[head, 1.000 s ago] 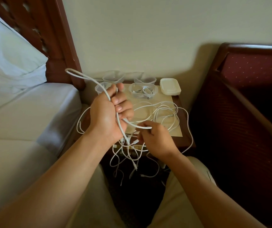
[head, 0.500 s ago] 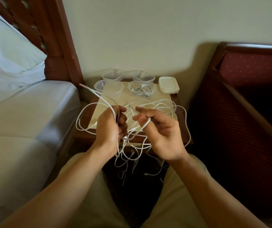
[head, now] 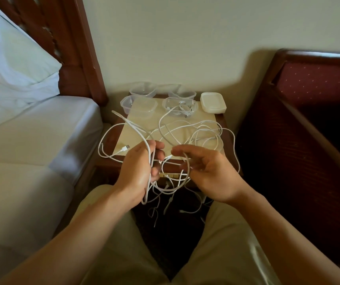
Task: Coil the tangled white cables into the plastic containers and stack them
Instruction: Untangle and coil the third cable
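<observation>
A tangle of white cables [head: 197, 132] spreads over the small nightstand [head: 140, 125] and hangs off its front edge between my knees. My left hand [head: 138, 171] grips a bundle of several strands, one stiff end sticking up to the left. My right hand [head: 210, 173] is beside it with its fingers loosely spread, and a cable loop lies draped across them. At the back stand clear plastic containers: one [head: 180, 105] holds a coiled cable, and three are empty [head: 139, 103] [head: 143, 89] [head: 182, 92].
A stack of white lids [head: 213, 101] sits at the nightstand's back right corner. A bed [head: 31, 130] with a pillow and a wooden headboard [head: 78, 48] borders the left. A dark red upholstered chair [head: 309, 120] stands close on the right.
My left hand came down from in front of the containers to the table's front edge, still gripping cables. My right hand rose beside it and opened its fingers, the loop now draped over them.
</observation>
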Tool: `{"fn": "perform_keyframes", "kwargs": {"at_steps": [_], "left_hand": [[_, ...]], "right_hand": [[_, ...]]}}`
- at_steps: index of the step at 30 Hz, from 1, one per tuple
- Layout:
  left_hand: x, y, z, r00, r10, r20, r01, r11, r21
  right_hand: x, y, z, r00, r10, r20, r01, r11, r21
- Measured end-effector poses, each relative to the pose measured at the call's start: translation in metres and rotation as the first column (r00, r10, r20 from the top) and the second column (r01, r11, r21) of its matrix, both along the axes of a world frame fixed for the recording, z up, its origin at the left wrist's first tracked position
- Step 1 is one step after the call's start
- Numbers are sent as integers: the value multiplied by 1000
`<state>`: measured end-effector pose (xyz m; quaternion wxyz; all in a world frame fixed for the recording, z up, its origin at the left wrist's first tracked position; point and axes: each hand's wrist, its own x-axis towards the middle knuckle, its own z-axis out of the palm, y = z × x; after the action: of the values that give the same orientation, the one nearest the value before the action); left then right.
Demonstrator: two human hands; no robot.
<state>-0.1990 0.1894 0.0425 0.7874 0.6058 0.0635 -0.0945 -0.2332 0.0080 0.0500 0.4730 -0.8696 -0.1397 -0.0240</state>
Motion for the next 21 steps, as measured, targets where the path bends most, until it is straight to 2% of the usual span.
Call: {"fn": "perform_keyframes", "kwargs": {"at_steps": [2, 4, 8, 10, 12, 13, 15, 17, 19, 20, 21], "left_hand": [[-8, -1, 4, 1000, 11, 5, -11, 999, -41], [-15, -5, 8, 998, 66, 9, -65, 996, -53], [-26, -18, 14, 987, 144, 65, -145, 989, 10], [-30, -23, 12, 981, 176, 86, -181, 982, 46], [-31, -27, 9, 976, 209, 59, -210, 978, 8], [-32, -29, 8, 975, 221, 33, -220, 975, -44], [-32, -33, 8, 970, 242, -41, -245, 961, -132], [-30, -35, 10, 965, 240, -105, -256, 949, -182], [-27, -33, 9, 971, 208, -119, -228, 953, -198], [-24, -30, 6, 980, 174, -98, -187, 973, -138], [-21, -24, 2, 991, 117, -58, -118, 993, -12]], "right_hand": [[-4, -4, 4, 992, 0, -124, -18, 989, -144], [-10, -7, 11, 984, -22, -177, -34, 950, -311], [-24, -9, 20, 988, -150, -43, 106, 850, -516], [-28, -7, 25, 985, -141, -99, 84, 894, -440], [-35, 0, 31, 944, -9, -330, -60, 978, -198], [-39, 5, 31, 909, 74, -411, -125, 987, -99], [-45, 15, 21, 901, 167, -399, -207, 977, -58], [-44, 21, 8, 942, 156, -298, -180, 982, -55], [-38, 18, 1, 956, 92, -280, -83, 996, 43], [-35, 15, 0, 948, 60, -311, -25, 993, 114], [-33, 12, 0, 935, 37, -354, 37, 979, 199]]}}
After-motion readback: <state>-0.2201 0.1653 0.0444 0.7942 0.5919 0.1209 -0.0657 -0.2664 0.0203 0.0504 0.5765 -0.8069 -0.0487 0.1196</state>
